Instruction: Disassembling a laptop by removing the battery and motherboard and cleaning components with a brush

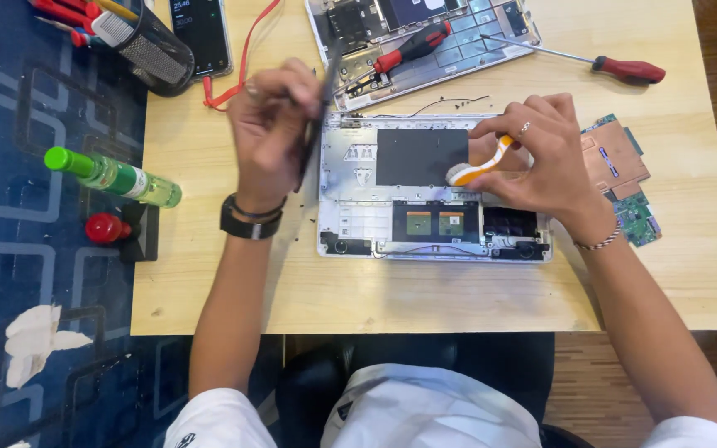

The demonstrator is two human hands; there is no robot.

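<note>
Home repair bench, wooden table, screwdrivers, opened laptop, patterned carpet

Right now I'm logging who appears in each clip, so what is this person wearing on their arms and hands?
The left hand has a black watch at the wrist. The right hand wears a thin ring and a beaded bracelet. Both forearms are bare, with short white sleeves at the shoulders.

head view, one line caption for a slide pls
Right hand brushes an opened laptop base; left hand holds a dark tool.
</note>
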